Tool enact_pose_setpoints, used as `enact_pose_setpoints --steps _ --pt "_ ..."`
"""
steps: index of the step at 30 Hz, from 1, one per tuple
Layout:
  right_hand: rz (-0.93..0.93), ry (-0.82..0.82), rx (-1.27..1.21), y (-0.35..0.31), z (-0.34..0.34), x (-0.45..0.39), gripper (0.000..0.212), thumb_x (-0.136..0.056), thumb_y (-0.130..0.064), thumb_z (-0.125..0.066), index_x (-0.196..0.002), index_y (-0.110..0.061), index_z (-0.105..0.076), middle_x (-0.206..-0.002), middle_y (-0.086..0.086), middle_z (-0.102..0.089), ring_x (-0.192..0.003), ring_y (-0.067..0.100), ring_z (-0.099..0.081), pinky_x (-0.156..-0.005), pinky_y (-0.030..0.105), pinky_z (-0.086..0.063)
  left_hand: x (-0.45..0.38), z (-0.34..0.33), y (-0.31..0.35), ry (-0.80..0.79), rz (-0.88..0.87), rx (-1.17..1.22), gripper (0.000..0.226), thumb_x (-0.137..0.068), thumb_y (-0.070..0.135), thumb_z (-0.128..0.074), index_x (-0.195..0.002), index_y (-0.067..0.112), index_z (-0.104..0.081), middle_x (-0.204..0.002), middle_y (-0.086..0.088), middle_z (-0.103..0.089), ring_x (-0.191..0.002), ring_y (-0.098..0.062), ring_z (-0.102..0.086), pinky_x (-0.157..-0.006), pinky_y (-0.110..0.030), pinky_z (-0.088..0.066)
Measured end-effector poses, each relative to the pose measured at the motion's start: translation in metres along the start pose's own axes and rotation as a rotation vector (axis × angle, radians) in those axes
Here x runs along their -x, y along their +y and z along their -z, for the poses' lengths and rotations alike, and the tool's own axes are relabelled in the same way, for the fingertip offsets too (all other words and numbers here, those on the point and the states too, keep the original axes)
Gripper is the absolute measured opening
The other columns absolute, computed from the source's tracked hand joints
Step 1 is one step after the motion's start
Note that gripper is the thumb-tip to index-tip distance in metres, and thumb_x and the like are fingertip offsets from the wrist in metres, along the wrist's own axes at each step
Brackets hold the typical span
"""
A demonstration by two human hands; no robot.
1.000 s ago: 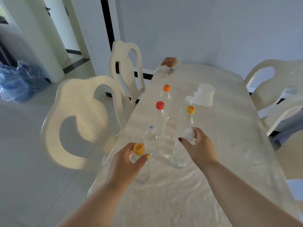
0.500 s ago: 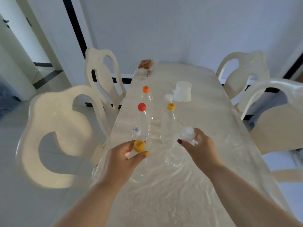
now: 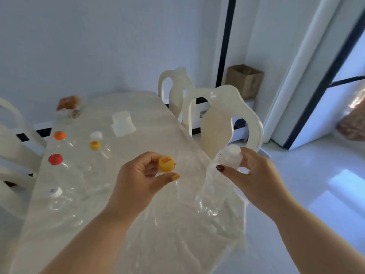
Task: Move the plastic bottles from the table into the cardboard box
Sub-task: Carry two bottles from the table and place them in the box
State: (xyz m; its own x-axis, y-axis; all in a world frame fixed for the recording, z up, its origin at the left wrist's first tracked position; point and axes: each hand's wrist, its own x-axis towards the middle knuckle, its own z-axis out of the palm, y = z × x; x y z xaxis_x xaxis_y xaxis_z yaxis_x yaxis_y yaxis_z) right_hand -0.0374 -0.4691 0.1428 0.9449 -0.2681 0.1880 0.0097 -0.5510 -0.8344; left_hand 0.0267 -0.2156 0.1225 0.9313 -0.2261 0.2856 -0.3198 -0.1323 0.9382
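My left hand (image 3: 138,180) grips the neck of a clear bottle with a yellow cap (image 3: 166,164), lifted above the table. My right hand (image 3: 254,178) holds a second clear bottle with a white cap (image 3: 212,186) by its top, near the table's right edge. Several more clear bottles stand on the pale table (image 3: 158,123): one with a red cap (image 3: 55,159), one with an orange cap (image 3: 59,135), one with a yellow cap (image 3: 94,145) and one with a white cap (image 3: 55,192). The brown cardboard box (image 3: 245,80) sits on the floor by the wall, beyond the chairs.
Two cream chairs (image 3: 221,119) stand along the table's right side, between me and the box. A white container (image 3: 122,123) and a bag with something brown (image 3: 68,104) lie at the far end. Another chair (image 3: 11,135) is on the left.
Both hands have lifted their bottles off the table and swung right. The view has turned right, bringing the cardboard box and a doorway into sight.
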Motion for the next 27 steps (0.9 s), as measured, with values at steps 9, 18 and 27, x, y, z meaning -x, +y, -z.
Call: enact_pose_setpoints --steps 9,18,27 --pt "-0.076 0.180 0.091 0.095 0.207 0.035 0.033 -0.069 -0.045 -0.079 -0.100 -0.038 -0.070 -0.092 -0.021 -0.074 -0.092 -0.009 -0.066 -0.079 0.024 -0.050 -0.016 -0.210 0.051 -0.138 -0.088 0.098 0.031 -0.065 0.037 -0.086 -0.093 0.029 -0.078 -0.093 0.007 -0.082 -0.093 -0.010 -0.078 -0.087 -0.021 -0.058" --pt "-0.113 0.263 0.199 0.192 0.376 0.008 0.035 -0.069 -0.051 -0.075 -0.098 -0.033 -0.069 -0.095 -0.014 -0.074 -0.095 0.007 -0.069 -0.081 0.035 -0.053 -0.058 -0.412 0.098 -0.194 -0.158 0.115 0.031 -0.070 0.039 -0.080 -0.099 0.032 -0.075 -0.096 0.016 -0.081 -0.094 -0.002 -0.075 -0.086 -0.015 -0.055" --pt "-0.086 0.362 0.160 0.265 0.460 -0.122 0.018 -0.069 -0.044 -0.079 -0.083 -0.049 -0.069 -0.088 -0.026 -0.074 -0.087 -0.001 -0.070 -0.083 0.039 -0.057 -0.188 -0.539 0.086 -0.196 -0.261 0.072 0.027 -0.069 0.056 -0.077 -0.094 0.046 -0.072 -0.093 0.025 -0.078 -0.091 0.001 -0.075 -0.082 -0.011 -0.054"
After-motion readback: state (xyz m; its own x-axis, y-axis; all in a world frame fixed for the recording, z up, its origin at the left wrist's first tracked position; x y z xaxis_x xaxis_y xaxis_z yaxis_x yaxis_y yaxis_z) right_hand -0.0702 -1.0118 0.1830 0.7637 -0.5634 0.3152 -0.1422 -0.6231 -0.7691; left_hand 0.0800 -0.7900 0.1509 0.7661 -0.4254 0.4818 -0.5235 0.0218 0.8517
